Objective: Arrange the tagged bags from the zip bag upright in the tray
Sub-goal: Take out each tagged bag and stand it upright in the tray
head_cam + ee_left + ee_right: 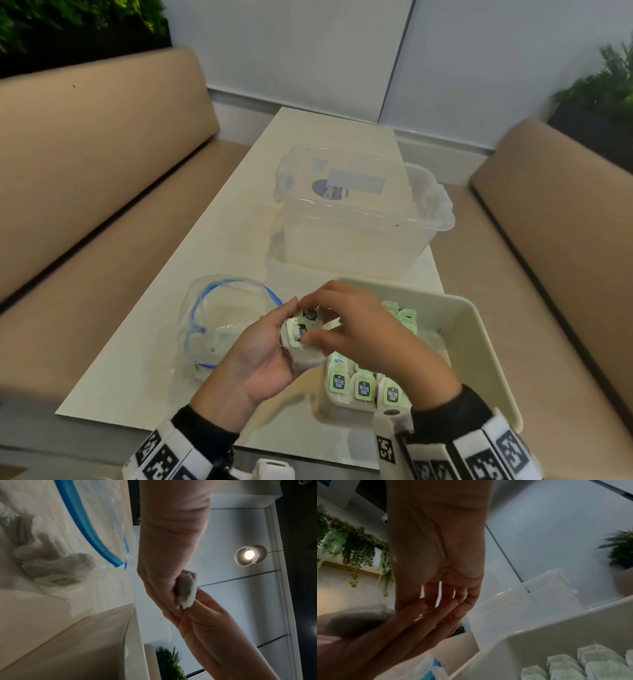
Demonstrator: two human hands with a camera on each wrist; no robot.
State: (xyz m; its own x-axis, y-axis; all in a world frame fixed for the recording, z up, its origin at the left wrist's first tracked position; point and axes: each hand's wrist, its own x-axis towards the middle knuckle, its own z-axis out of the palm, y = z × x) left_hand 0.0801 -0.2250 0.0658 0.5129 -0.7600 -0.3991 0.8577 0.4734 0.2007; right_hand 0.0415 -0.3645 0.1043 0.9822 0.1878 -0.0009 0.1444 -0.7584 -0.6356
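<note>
My left hand (274, 346) holds a small bunch of tagged tea bags (301, 337) with green tags, just left of the cream tray (479, 329). My right hand (346, 322) comes over them from the right and pinches the top bag by its tag. In the left wrist view a grey tea bag (187, 588) is squeezed between the fingers of both hands. Several tagged bags (363, 385) stand upright in rows in the tray; they also show in the right wrist view (590, 662). The clear zip bag (222, 322) with a blue seal lies open on the table at the left, a few bags (56, 569) still inside.
A clear plastic storage box (359, 212) stands on the white table (191, 274) behind the tray. Tan bench seats (85, 212) run along both sides. Plants sit in the far corners.
</note>
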